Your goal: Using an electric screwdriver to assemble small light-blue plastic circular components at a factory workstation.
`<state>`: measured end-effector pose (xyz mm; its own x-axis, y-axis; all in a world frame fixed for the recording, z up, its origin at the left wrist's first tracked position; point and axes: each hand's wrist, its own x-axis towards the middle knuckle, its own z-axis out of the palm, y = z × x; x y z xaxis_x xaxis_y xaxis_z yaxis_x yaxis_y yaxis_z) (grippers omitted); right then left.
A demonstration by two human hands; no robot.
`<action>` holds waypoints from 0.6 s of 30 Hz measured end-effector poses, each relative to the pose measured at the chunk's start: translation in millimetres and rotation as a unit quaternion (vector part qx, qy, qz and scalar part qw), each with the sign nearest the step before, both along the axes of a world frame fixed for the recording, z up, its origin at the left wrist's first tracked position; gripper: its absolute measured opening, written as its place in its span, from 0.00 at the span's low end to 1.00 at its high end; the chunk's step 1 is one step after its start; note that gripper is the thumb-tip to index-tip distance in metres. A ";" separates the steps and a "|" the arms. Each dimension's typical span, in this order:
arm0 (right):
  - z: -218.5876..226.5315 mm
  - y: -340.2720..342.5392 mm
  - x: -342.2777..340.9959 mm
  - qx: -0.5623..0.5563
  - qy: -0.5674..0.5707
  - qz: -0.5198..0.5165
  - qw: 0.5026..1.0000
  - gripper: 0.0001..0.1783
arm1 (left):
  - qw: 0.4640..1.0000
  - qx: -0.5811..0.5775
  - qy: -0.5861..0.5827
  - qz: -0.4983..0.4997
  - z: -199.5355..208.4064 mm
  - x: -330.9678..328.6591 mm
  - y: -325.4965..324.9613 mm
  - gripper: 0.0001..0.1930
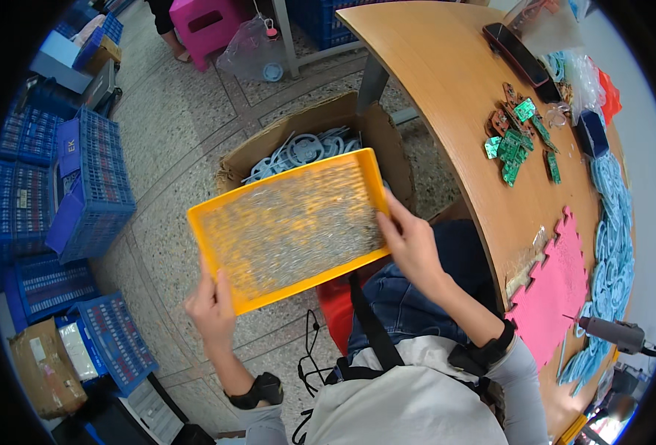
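Observation:
Between my hands is a shallow yellow tray (215, 194), held in the air above the floor and tilted with its right end higher in the picture. Many small silvery metal pieces, blurred and too fine to name, cover its bottom. My left hand (213, 305) grips the tray's lower left corner, thumb along the rim. On the right short side my right hand (411, 241) is closed around the edge. Partly hidden behind the tray stands an open cardboard box (320, 115) with pale blue cables and round plastic parts (306, 150) in it.
A wooden table (432, 67) curves along my right, bearing green circuit boards (515, 148), a pink foam mat (547, 304), bundled light blue cables (608, 245) and an electric screwdriver (613, 334). Blue crates (94, 185) line the left. A pink stool (208, 26) and another person's leg (166, 26) are ahead.

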<state>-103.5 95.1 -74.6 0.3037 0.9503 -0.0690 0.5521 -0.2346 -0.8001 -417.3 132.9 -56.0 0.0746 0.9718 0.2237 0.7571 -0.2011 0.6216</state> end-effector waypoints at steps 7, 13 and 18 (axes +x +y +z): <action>17.3 28.5 -34.7 0.072 0.006 0.042 0.997 0.24 | 0.998 0.043 -0.010 0.050 2.1 -25.7 -0.4 0.20; 9.9 1.9 -3.0 0.007 0.033 -0.026 0.999 0.25 | 0.998 0.054 -0.014 0.011 -10.0 1.4 -1.4 0.21; 15.8 28.1 -28.4 0.085 -0.030 0.036 0.995 0.25 | 0.996 0.003 -0.063 0.066 -36.3 -14.8 4.1 0.21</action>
<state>-131.8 123.2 -58.8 0.2329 0.9661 0.1117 0.6107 -0.0558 -0.7899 -432.1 137.0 -92.3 -0.0820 0.9698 0.2297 0.6931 -0.1101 0.7124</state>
